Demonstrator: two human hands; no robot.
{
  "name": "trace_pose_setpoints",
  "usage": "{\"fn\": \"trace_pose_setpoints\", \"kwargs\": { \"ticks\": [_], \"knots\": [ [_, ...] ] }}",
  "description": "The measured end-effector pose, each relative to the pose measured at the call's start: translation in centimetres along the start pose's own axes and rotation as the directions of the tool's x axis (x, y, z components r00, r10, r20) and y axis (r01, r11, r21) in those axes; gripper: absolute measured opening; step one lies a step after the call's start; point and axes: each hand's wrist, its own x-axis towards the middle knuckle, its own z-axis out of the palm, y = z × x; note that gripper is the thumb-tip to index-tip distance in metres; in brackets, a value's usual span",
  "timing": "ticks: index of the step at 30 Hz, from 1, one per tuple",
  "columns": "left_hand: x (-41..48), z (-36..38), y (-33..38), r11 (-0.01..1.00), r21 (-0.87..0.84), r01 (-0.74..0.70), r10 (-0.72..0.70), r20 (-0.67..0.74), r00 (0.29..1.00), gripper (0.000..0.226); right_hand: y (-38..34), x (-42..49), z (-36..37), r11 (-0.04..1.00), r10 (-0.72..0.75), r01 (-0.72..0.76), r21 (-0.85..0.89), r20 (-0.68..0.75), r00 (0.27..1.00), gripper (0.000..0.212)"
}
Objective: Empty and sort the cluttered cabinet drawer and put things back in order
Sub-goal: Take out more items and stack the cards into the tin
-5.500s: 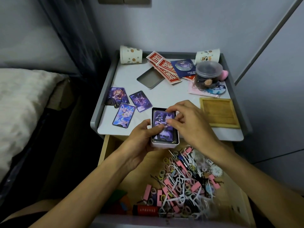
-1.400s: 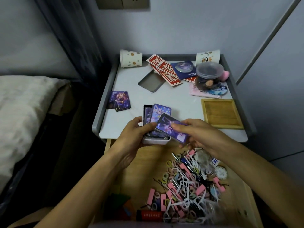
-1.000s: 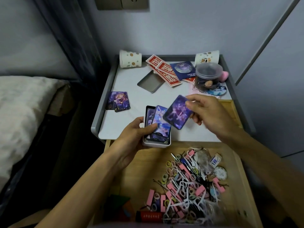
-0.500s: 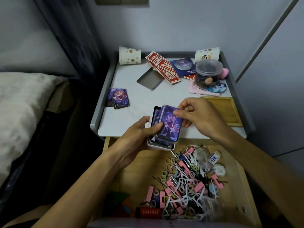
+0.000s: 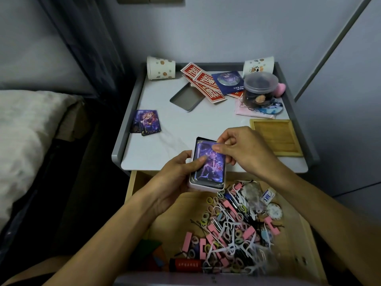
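Over open drawer [image 5: 175, 213], hold tin [image 5: 206, 187] level in left hand [image 5: 177, 174], fingers curled round it. Square top card [image 5: 210, 164], pinched at far corner by right hand [image 5: 243, 153], and press flat into tin. Then loose cards [image 5: 147, 121] and lid [image 5: 186, 99], farther back on cabinet top [image 5: 185, 129].

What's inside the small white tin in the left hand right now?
A purple picture card lies face up in the white tin; the right hand pinches its top edge. A dark card shows its edge behind it. How many lie beneath is covered.
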Motion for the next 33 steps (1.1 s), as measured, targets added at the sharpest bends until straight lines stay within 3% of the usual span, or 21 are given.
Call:
{"fn": "trace_pose_setpoints", "kwargs": {
  "ticks": [9,14,21,23,26,29,33],
  "knots": [
    [0.0,0.0,0.1,1.0,0.023,-0.008,0.008,-0.016,1.0,0.05,-0.4,-0.2,0.3,0.998,0.051,-0.049,0.046,-0.035,0.998,0.012],
    [0.0,-0.1,0.4,0.999,0.016,-0.031,0.032,-0.059,0.998,0.038,-1.2,-0.7,0.8,0.999,-0.038,0.04,0.014,-0.104,0.994,0.012],
    [-0.9,-2.2,3.3,0.974,-0.117,-0.195,0.16,-0.253,0.954,0.034,-2.7,0.3,0.7,0.936,-0.107,0.149,0.32,-0.144,0.984,0.005],
    [-1.7,-4.1,4.8,0.942,-0.175,-0.287,0.211,-0.356,0.91,0.033,-3.4,1.5,1.8,0.954,-0.158,0.177,0.243,-0.096,0.983,0.009],
    [-2.7,-7.5,6.5,0.867,-0.254,-0.429,0.263,-0.5,0.826,0.034,-4.1,4.3,4.4,0.947,-0.295,0.299,-0.12,0.052,0.954,0.021],
    [-4.0,-10.6,7.5,0.798,-0.312,-0.516,0.268,-0.583,0.767,0.039,-5.8,7.3,8.1,0.807,-0.387,0.474,-0.352,0.291,0.875,0.037],
    [-5.6,-13.3,7.9,0.74,-0.416,-0.53,0.216,-0.599,0.771,0.04,-7.8,10.3,12.0,0.62,-0.371,0.585,-0.522,0.462,0.806,0.056]
  ]
}}
